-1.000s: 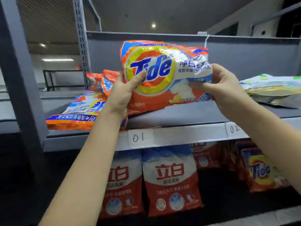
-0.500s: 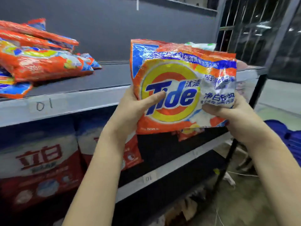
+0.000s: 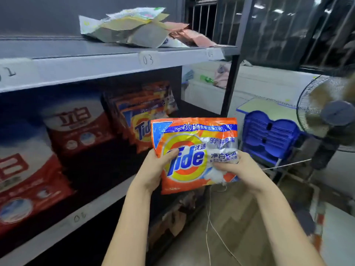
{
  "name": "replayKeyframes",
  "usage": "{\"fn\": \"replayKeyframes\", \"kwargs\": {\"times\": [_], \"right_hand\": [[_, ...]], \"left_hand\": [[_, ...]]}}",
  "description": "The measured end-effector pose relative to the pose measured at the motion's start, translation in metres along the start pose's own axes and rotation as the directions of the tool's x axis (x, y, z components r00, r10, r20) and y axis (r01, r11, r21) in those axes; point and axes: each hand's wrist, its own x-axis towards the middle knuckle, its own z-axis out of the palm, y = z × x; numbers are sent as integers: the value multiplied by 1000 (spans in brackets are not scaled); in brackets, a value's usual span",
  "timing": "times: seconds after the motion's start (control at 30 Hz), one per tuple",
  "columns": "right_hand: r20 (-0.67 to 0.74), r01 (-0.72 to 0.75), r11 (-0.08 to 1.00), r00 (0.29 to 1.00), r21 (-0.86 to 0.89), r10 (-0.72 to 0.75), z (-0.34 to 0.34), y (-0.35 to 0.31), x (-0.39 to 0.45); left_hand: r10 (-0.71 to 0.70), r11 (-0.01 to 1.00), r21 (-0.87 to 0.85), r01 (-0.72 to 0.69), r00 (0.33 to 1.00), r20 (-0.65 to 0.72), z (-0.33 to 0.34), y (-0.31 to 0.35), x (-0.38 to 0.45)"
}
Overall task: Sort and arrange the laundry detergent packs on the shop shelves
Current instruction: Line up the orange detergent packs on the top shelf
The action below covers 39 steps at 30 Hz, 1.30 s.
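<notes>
We've got the orange Tide pack upright in both hands, out in front of the lower shelf, just right of the Tide packs standing there. Left hand grips its left edge, thumb across the logo; right hand pinches the crinkled right side. Both forearms reach up from below.

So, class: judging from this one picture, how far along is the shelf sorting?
Done: a row of Tide packs stands on the lower shelf. In hand: both hands, left and right, grip one Tide pack. Left: shelving it and tidying the loose pile above.
</notes>
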Motion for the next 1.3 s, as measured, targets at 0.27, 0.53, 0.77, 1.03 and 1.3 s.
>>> {"fn": "replayKeyframes", "kwargs": {"times": [0.27, 0.53, 0.77, 1.03, 1.3], "right_hand": [[38, -144, 985, 989, 99, 141, -35, 60, 79], [55, -184, 961, 983, 206, 176, -38, 83, 192], [122, -227, 936, 972, 270, 201, -50, 99, 258], [185, -252, 937, 960, 244, 210, -80, 107, 356], [450, -246, 950, 882, 194, 136, -88, 105, 466]], "left_hand": [[-135, 991, -32, 132, 986, -95, 13, -37, 91], [-176, 983, 19, 184, 960, -216, -1, -22, 209], [-97, 965, 214, 152, 964, -248, -8, -24, 273], [-11, 962, 241, 127, 902, -433, -2, -44, 342], [86, 988, 152, 17, 762, -642, 5, -38, 397]]}}
